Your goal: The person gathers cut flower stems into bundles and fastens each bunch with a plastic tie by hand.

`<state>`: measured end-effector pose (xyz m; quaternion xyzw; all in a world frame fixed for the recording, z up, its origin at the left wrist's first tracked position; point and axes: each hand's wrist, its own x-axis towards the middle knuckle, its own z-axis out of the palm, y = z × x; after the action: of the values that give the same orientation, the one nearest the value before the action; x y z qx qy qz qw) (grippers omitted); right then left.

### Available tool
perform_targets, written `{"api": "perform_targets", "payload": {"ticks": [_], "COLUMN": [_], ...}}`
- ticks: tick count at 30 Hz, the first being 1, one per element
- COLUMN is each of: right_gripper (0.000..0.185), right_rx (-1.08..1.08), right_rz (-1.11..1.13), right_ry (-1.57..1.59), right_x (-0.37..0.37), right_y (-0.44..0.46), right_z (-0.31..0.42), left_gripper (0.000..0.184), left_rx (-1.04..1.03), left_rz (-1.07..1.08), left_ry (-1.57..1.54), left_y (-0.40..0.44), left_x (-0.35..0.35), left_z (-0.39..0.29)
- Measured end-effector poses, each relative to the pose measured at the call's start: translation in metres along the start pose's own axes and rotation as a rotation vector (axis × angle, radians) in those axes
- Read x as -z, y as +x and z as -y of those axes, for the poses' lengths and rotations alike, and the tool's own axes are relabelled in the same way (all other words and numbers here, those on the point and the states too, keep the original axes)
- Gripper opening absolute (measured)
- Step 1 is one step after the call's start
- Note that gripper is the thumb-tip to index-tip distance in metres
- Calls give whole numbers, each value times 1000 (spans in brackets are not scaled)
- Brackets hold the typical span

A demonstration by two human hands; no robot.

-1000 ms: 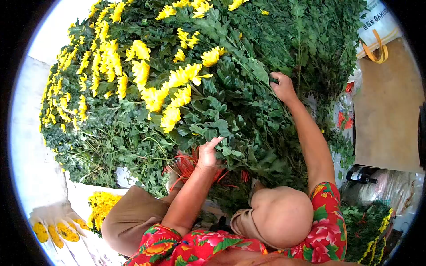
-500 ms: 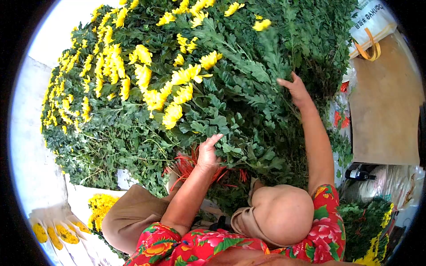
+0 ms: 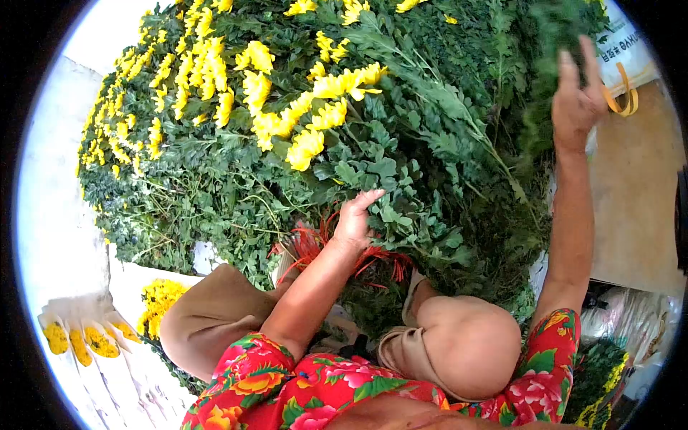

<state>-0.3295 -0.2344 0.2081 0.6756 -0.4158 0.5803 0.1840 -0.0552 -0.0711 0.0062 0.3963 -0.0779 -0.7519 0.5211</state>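
My left hand (image 3: 355, 218) is wrapped round the lower leafy stems of a bunch of yellow chrysanthemums (image 3: 306, 148), near the middle. Its thumb shows on top; the other fingers are hidden under the leaves. My right hand (image 3: 577, 100) is raised at the upper right, fingers apart, beside blurred green foliage (image 3: 548, 79). Nothing shows held in it. Between the hands, long leafy stems (image 3: 459, 118) lie slanting across the pile. Red ties (image 3: 312, 247) hang just below my left hand.
A big heap of yellow flowers (image 3: 208, 68) fills the upper left. Wrapped flowers (image 3: 100, 342) lie at the lower left, more yellow blooms (image 3: 159, 301) beside my knee. At the right are a white bag (image 3: 627, 50), a brown board (image 3: 638, 193) and clear plastic (image 3: 631, 315).
My right hand has moved up and right from the middle stems to the foliage by the white bag. My left hand keeps its place on the bunch while the view has shifted.
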Motion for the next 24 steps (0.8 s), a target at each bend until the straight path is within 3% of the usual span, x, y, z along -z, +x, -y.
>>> {"api": "perform_targets", "payload": {"ticks": [1,3,4,5,7,9,11,12,14,17,19,24], "right_gripper": [39,43,48,48,46,43,41,44,50,64,66,64], "right_rx": [1,275,456,456,412,42,-107,-75,-128,-173,-206,-345], "right_rz": [8,-95,-34,-37,477,601,564,524,523,711,762,842], "right_ry": [9,-153,-187,-178,-277,-123,-6,23,119,123,170,303], "right_x": [6,16,14,17,27,38,45,44,41,28,23,24], "right_y": [7,21,25,18,-11,-50,-92,-112,-140,-171,-173,-167], "right_z": [3,7,18,22,32,71,94,101,119,132,135,136], "left_gripper": [32,24,24,24,30,35,35,37,41,46,44,44], "left_rx": [2,-28,0,29,67,-47,-16,28,12,-4,-145,30], "left_rz": [-37,23,13,5,6,-14,14,43,-8,33,191,262], "left_ry": [6,-27,-22,-16,-46,7,-71,-132,0,108,58,-78], "left_y": [-1,0,0,-1,1,-5,-3,-4,-17,-3,-6,-13], "left_x": [-1,-4,-3,-3,0,-10,-10,-8,-20,-7,-12,-6], "left_z": [1,2,1,0,1,2,-2,-3,-10,4,6,0]}}
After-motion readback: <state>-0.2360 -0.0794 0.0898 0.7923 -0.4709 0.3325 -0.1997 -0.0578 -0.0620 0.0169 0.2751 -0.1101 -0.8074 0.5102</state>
